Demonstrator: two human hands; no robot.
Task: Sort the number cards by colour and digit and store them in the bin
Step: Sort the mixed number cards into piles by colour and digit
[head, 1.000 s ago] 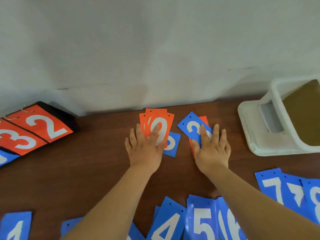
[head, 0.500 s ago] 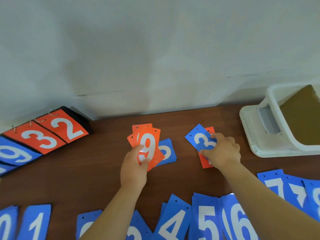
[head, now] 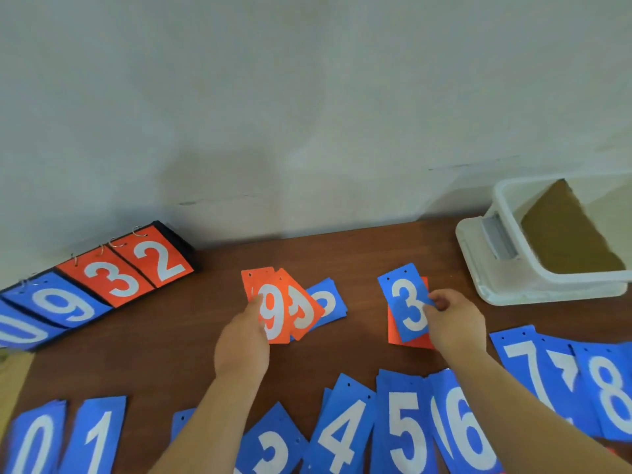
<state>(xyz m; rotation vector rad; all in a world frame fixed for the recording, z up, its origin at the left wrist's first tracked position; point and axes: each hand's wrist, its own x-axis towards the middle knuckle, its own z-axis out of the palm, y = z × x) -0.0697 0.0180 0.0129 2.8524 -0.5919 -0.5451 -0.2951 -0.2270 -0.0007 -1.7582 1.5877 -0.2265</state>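
My left hand [head: 244, 340] pinches an orange 9 card [head: 270, 307] at its left edge; a second orange 9 card [head: 306, 313] fans out behind it, over a blue card [head: 330, 301] lying on the table. My right hand [head: 453, 323] pinches a blue 3 card [head: 407, 307] by its right edge, above an orange card [head: 396, 333] that lies under it. The white bin [head: 513, 268] stands at the right against the wall, with a brown board inside.
Blue cards 0, 1, 4, 5, 6, 7 and 8 lie in a row [head: 407, 436] along the near side of the brown table [head: 171, 336]. A flip scoreboard [head: 102, 285] showing 9, 3, 2 leans at the far left. A grey wall closes the back.
Both hands went from lying flat on the cards to pinching them. The orange 9 cards shifted and fanned apart; the blue 3 card turned upright over the orange one.
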